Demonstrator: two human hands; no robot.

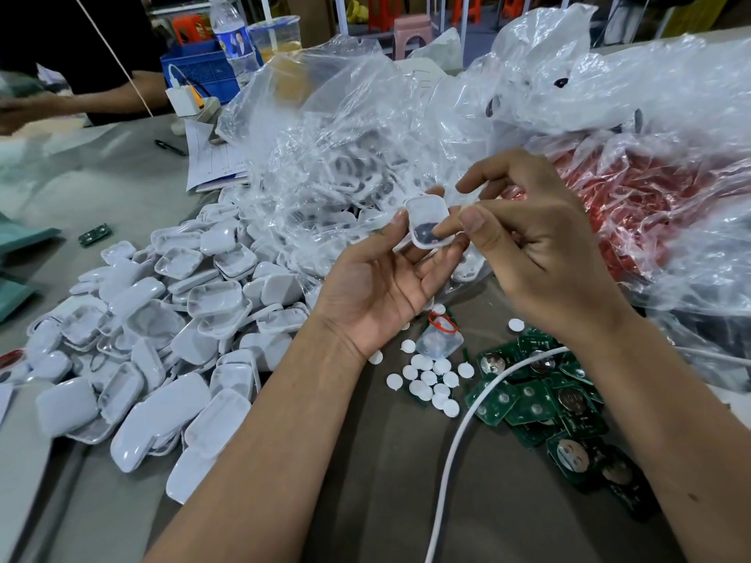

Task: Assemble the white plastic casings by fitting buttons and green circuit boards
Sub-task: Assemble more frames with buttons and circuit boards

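My left hand (382, 274) held one white rounded plastic casing (427, 222) above the worktop (365, 481); my right hand's (528, 245) fingers (447, 227) pressed inside it. Loose white round buttons (430, 379) and green circuit boards (528, 396) remained, many casings unassembled.

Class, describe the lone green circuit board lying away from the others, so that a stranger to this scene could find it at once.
Start at the big heap of white casings on the left of the table. Look just beyond the heap's far left edge, on bare tabletop short of the paper form: there lies the lone green circuit board. Unlike the pile of boards under the right hand, it lies alone.
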